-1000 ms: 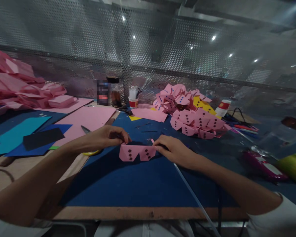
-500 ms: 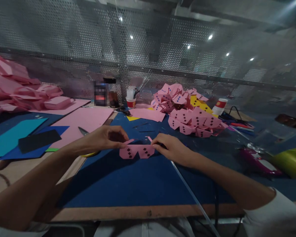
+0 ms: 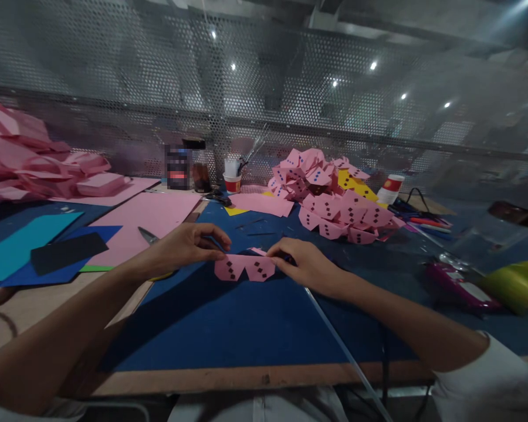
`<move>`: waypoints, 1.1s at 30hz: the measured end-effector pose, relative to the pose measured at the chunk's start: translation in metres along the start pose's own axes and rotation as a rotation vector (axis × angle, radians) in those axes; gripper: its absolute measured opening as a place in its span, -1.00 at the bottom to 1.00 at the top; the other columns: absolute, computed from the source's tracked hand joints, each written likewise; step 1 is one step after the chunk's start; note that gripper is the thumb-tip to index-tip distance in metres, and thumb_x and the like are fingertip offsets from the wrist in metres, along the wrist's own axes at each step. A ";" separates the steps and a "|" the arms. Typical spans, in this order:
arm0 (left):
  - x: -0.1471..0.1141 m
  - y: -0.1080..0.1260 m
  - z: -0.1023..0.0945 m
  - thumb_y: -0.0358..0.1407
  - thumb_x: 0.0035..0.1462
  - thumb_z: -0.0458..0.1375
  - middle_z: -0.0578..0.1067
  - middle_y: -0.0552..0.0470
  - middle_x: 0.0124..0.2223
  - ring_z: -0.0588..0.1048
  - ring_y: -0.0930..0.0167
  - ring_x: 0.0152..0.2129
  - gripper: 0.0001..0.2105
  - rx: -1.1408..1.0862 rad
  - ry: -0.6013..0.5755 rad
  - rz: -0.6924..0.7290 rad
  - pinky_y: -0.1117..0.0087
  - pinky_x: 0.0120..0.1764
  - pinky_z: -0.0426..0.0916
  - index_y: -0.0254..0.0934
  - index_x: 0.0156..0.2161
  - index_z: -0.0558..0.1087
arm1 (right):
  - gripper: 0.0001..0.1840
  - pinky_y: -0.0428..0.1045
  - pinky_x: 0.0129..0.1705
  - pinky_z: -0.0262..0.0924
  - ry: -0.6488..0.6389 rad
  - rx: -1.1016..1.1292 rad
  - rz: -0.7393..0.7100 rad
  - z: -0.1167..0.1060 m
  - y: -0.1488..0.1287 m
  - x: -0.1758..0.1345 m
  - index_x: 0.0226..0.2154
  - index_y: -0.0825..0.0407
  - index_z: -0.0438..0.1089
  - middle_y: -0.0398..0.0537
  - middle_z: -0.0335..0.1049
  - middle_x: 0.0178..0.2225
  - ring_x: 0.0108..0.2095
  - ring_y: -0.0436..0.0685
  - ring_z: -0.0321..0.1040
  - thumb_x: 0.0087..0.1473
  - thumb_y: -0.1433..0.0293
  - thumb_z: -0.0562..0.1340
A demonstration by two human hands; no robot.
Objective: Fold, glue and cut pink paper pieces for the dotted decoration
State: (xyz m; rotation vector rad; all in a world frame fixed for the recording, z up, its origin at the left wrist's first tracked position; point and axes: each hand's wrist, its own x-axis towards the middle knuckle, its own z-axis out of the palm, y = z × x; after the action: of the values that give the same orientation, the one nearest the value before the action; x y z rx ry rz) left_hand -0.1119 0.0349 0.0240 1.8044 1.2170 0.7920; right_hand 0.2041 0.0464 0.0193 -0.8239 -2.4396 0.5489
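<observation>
Between my two hands is a pink paper cut-out, shaped like a pair of glasses with a notch at the lower middle and dark diamond marks on each half. My left hand pinches its upper left corner between thumb and fingers. At the opposite end, my right hand grips the upper right corner with closed fingertips. A folded pink strip shows behind the top edge near my right fingers. Below lies the blue mat, which catches the shadow of my left hand. Scissors lie partly hidden behind my left wrist.
Finished-looking pink cut-outs are heaped at the back right, near yellow paper. Pink sheets and blue card cover the left. A paper cup stands behind. A clear rod crosses the right; a magenta tool lies beyond.
The pink strips that stood up behind the cut-out's top edge now lie lower, folded back. Both hands stay at the corners, with barely any shift.
</observation>
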 end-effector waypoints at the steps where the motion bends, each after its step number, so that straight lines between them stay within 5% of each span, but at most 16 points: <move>1: 0.000 0.000 0.001 -0.14 0.02 0.46 0.65 -0.02 -0.18 0.65 0.26 -0.21 -0.70 0.002 0.000 0.002 0.28 -0.13 0.56 -0.19 -0.17 0.59 | -0.81 -0.01 -0.14 0.26 0.001 0.012 0.008 0.000 -0.001 0.000 -0.11 0.00 0.51 -0.02 0.59 -0.12 -0.13 0.13 0.50 0.28 0.47 0.21; 13: -0.003 0.011 0.011 -0.20 -0.03 0.46 0.68 0.02 -0.30 0.66 0.28 -0.29 -0.75 -0.037 0.049 0.034 0.30 -0.17 0.57 -0.21 -0.23 0.61 | -0.74 -0.05 -0.21 0.23 0.016 0.018 0.014 -0.002 -0.010 -0.001 -0.12 0.00 0.47 -0.07 0.59 -0.21 -0.21 0.09 0.49 0.18 0.60 0.22; 21: 0.000 0.013 0.014 -0.09 0.01 0.42 0.69 -0.03 -0.24 0.65 0.26 -0.26 -0.72 0.055 0.129 0.041 0.27 -0.14 0.55 -0.23 -0.24 0.61 | -0.83 -0.03 -0.16 0.28 0.036 0.091 0.051 0.000 0.002 0.001 -0.09 0.01 0.47 -0.03 0.59 -0.14 -0.15 0.11 0.50 0.28 0.47 0.22; 33: -0.002 0.013 0.004 0.01 0.12 0.33 0.67 -0.02 -0.17 0.60 0.24 -0.18 -0.69 0.182 0.007 0.043 0.32 -0.13 0.46 -0.18 -0.19 0.64 | -0.85 0.00 -0.17 0.23 -0.012 0.004 0.018 0.000 0.005 0.000 -0.13 0.04 0.52 0.00 0.59 -0.15 -0.16 0.14 0.50 0.30 0.41 0.24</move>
State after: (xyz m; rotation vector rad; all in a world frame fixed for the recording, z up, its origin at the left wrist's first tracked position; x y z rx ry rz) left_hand -0.1038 0.0296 0.0337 1.9818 1.2944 0.7316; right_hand 0.2062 0.0494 0.0165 -0.8436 -2.4433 0.5659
